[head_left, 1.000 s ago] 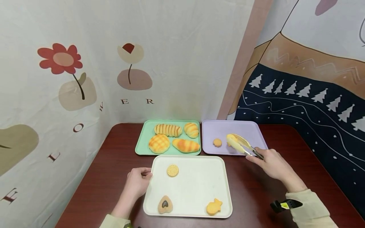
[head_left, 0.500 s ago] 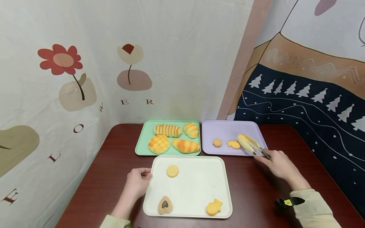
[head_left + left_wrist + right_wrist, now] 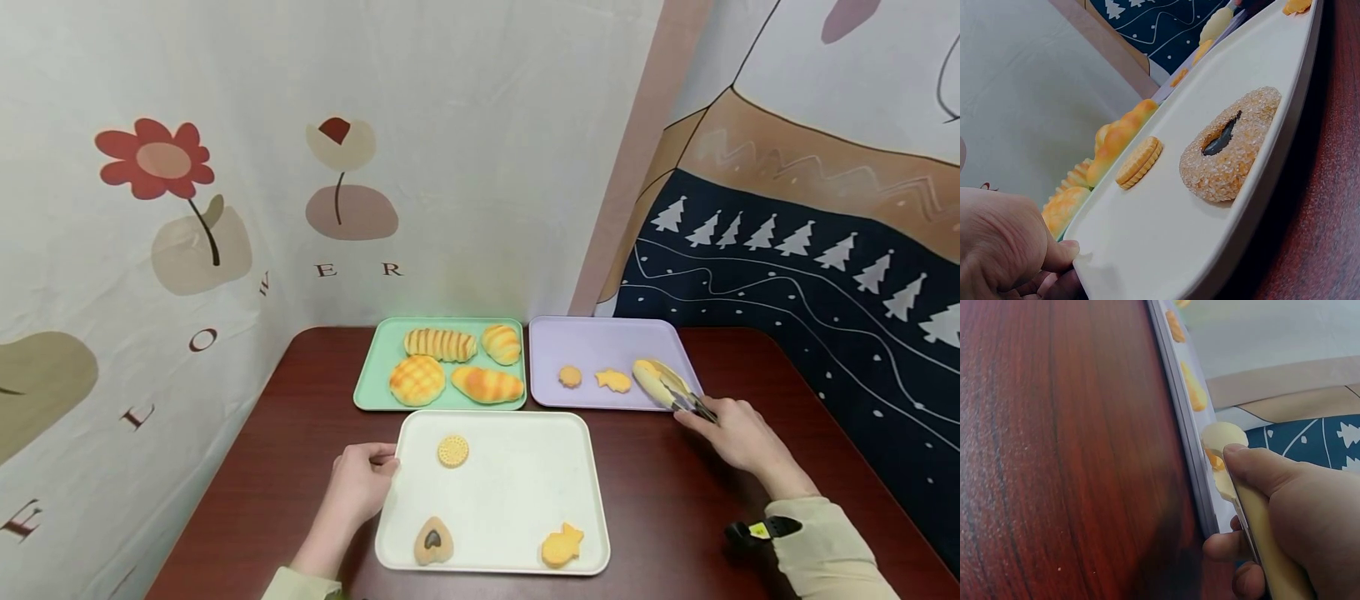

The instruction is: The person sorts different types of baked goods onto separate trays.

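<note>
My left hand (image 3: pixel 363 482) grips the left edge of a white tray (image 3: pixel 510 492), thumb on the rim and fingers curled beneath. On that tray lie a round cookie (image 3: pixel 453 451), a sugar-coated heart-shaped doughnut (image 3: pixel 1229 150) with a dark centre, and a fish-shaped cookie (image 3: pixel 562 546). My right hand (image 3: pixel 746 442) holds metal tongs (image 3: pixel 656 383) with cream tips, low over the right part of a purple tray (image 3: pixel 585 337). In the right wrist view an orange-yellow piece (image 3: pixel 1214 460) shows between the tips, mostly hidden. Left of them lie another fish-shaped cookie (image 3: pixel 613 381) and a small scalloped cookie (image 3: pixel 570 377).
A green tray (image 3: pixel 382 350) behind the white one bears several breads, among them a ridged loaf (image 3: pixel 440 344) and a round criss-cross bun (image 3: pixel 417 380). All trays stand on a dark red wooden table (image 3: pixel 285 417). Printed curtains (image 3: pixel 465 167) hang behind.
My right hand has moved the tongs rightward, off the fish-shaped cookie on the purple tray, which now lies uncovered. My left hand stays at the white tray's edge.
</note>
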Motion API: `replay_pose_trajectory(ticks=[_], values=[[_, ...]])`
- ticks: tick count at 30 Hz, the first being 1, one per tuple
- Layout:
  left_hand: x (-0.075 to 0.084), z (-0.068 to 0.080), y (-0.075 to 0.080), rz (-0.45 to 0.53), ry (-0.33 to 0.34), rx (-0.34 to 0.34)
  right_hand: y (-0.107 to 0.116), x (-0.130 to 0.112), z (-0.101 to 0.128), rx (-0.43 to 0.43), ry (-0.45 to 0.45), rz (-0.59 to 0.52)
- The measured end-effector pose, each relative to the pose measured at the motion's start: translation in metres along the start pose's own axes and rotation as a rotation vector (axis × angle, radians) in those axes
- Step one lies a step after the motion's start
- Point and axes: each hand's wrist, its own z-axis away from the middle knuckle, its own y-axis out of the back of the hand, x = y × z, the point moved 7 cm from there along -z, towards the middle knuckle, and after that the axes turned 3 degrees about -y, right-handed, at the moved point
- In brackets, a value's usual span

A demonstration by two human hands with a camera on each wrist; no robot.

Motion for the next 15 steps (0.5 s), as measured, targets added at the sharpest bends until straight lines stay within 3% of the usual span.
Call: replay_pose_trajectory(ticks=[15], values=[[0.0015,0.0001,0.0003,-0.005,0.004,0.010,0.0002,0.0031,0.0025,0.007,-0.033,0.003]])
